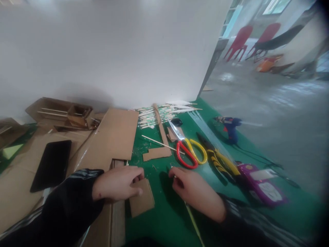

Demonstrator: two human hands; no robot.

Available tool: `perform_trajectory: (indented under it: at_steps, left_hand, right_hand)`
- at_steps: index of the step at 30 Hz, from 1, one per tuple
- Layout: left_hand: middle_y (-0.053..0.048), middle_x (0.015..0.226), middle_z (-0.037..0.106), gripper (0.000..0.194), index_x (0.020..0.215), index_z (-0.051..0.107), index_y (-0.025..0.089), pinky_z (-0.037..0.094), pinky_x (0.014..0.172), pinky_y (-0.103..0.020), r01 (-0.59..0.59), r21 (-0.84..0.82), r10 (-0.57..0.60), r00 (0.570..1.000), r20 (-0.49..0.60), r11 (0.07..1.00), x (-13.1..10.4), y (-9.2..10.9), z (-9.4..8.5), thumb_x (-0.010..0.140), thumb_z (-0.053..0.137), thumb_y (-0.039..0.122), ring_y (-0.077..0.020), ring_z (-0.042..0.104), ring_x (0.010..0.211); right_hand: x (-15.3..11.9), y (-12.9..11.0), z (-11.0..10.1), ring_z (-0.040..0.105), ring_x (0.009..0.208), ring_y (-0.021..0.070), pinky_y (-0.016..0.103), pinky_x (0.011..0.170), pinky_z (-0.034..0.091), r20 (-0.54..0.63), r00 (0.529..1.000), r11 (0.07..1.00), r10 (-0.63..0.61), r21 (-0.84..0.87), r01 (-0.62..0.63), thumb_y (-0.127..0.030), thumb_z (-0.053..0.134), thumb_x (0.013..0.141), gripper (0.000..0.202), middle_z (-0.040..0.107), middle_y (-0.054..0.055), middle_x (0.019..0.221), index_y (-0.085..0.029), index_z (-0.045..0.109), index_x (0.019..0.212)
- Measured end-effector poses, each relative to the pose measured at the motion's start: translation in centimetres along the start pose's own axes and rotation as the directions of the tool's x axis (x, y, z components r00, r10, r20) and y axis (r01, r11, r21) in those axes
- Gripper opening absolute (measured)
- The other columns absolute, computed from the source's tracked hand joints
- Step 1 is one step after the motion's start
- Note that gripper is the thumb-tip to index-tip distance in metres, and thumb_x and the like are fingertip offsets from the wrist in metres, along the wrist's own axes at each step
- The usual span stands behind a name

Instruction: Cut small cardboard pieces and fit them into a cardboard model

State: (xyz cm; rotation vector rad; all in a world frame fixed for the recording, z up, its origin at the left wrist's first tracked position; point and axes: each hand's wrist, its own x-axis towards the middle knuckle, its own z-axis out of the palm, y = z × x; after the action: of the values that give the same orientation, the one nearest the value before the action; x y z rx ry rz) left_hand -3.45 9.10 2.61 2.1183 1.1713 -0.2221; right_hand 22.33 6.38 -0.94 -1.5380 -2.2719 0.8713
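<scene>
My left hand grips a small stack of cut cardboard pieces, thumb on top, just above the green table. To its right, my right hand is closed in a pinch around a thin yellowish stick that runs down below the palm. A pale tip shows at the fingertips. Scissors with one red and one yellow handle lie open beyond the right hand. Beside them are a cardboard strip, another thin stick and yellow-and-black pliers.
A glue gun and a purple device lie on the right. Bundled sticks rest against the white panel. Large cardboard, a black phone and a cardboard box occupy the left.
</scene>
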Motion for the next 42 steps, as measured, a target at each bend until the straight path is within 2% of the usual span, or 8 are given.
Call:
perform_trajectory:
  at_steps: [2, 4, 8, 14, 16, 23, 36, 42]
  left_hand:
    - [0.001, 0.088, 0.065, 0.025, 0.098, 0.06, 0.025, 0.038, 0.064, -0.026, 0.0, -0.021, 0.0, 1.0, -0.003, 1.0, 0.1, -0.2, 0.0, 0.079, 0.061, 0.041, -0.0191, 0.059, 0.079]
    - [0.001, 0.089, 0.065, 0.024, 0.097, 0.06, 0.025, 0.039, 0.064, -0.026, 0.001, -0.039, -0.001, 1.0, 0.001, 0.999, 0.1, -0.3, 0.1, 0.079, 0.06, 0.041, -0.0192, 0.059, 0.08]
    - [0.002, 0.088, 0.066, 0.025, 0.1, 0.061, 0.026, 0.038, 0.063, -0.026, 0.002, -0.056, -0.001, 1.0, 0.012, 0.998, 0.2, -0.5, 0.1, 0.079, 0.061, 0.041, -0.0194, 0.06, 0.08]
    - [0.001, 0.092, 0.066, 0.027, 0.104, 0.06, 0.027, 0.039, 0.067, -0.027, -0.006, -0.053, 0.007, 1.0, 0.015, 0.999, 0.2, -0.6, 0.1, 0.08, 0.061, 0.04, -0.0204, 0.06, 0.083]
    - [0.001, 0.092, 0.065, 0.023, 0.097, 0.06, 0.026, 0.038, 0.066, -0.027, 0.004, -0.043, -0.003, 1.0, 0.019, 0.999, 0.2, -0.5, 0.1, 0.08, 0.061, 0.041, -0.0202, 0.06, 0.081]
    - [0.002, 0.087, 0.064, 0.02, 0.089, 0.059, 0.024, 0.036, 0.064, -0.027, 0.009, -0.048, -0.009, 1.0, 0.006, 0.999, 0.6, -0.9, 0.4, 0.078, 0.064, 0.04, -0.0196, 0.059, 0.079]
    - [0.001, 0.092, 0.068, 0.019, 0.096, 0.062, 0.025, 0.04, 0.064, -0.025, -0.054, -0.114, 0.056, 0.998, 0.015, 0.992, 0.7, -0.6, 0.2, 0.079, 0.053, 0.022, -0.0185, 0.061, 0.078]
    - [0.001, 0.087, 0.069, 0.023, 0.098, 0.061, 0.024, 0.039, 0.06, -0.025, -0.048, -0.068, 0.05, 0.999, 0.02, 0.997, 0.5, -1.1, 0.3, 0.076, 0.061, 0.032, -0.0187, 0.062, 0.073]
  right_hand:
    - [0.7, 0.6, -1.1, 0.058, 0.059, 0.015, 0.026, 0.052, 0.041, 0.056, 0.998, 0.921, 0.026, 0.388, -0.046, -0.017, 0.049, 0.081, 0.016, 0.064, 0.0, 0.072, -0.023, 0.063, 0.084]
    - [1.6, 1.3, -2.2, 0.059, 0.055, 0.0153, 0.026, 0.049, 0.044, 0.13, 0.99, 0.651, 0.056, 0.747, -0.135, -0.028, 0.051, 0.083, 0.017, 0.062, -0.001, 0.066, -0.023, 0.064, 0.091]
    - [3.0, 1.3, -2.7, 0.068, 0.075, 0.0212, 0.031, 0.057, 0.052, 0.136, 0.991, 0.236, 0.011, 0.962, -0.135, -0.032, 0.065, 0.076, 0.024, 0.071, 0.002, 0.082, -0.024, 0.061, 0.098]
    - [4.1, -1.5, 0.5, 0.05, 0.041, 0.0106, 0.023, 0.048, 0.042, 0.155, 0.985, 0.624, 0.075, 0.763, -0.168, -0.059, 0.024, 0.096, 0.069, 0.049, -0.003, 0.041, -0.018, 0.061, 0.055]
    - [4.3, -2.2, 2.0, 0.056, 0.048, 0.0127, 0.023, 0.049, 0.043, 0.159, 0.984, 0.633, 0.085, 0.753, -0.177, -0.057, 0.03, 0.096, 0.057, 0.057, -0.002, 0.051, -0.017, 0.066, 0.076]
    - [4.3, -2.5, 4.2, 0.039, 0.049, 0.0097, 0.024, 0.049, 0.03, -0.163, 0.984, 0.925, -0.064, 0.361, 0.12, -0.041, 0.044, 0.095, 0.046, 0.042, -0.005, 0.052, -0.02, 0.039, 0.054]
    - [4.2, -5.1, 3.8, 0.057, 0.052, 0.0137, 0.026, 0.051, 0.034, -0.117, 0.993, 0.997, 0.013, 0.073, -0.004, -0.041, 0.038, 0.098, 0.046, 0.065, 0.002, 0.059, -0.021, 0.057, 0.061]
    - [4.6, -4.3, 5.8, 0.059, 0.054, 0.016, 0.028, 0.054, 0.035, -0.245, 0.96, 0.985, -0.139, -0.133, 0.109, -0.029, 0.035, 0.1, 0.04, 0.068, 0.005, 0.065, -0.018, 0.061, 0.072]
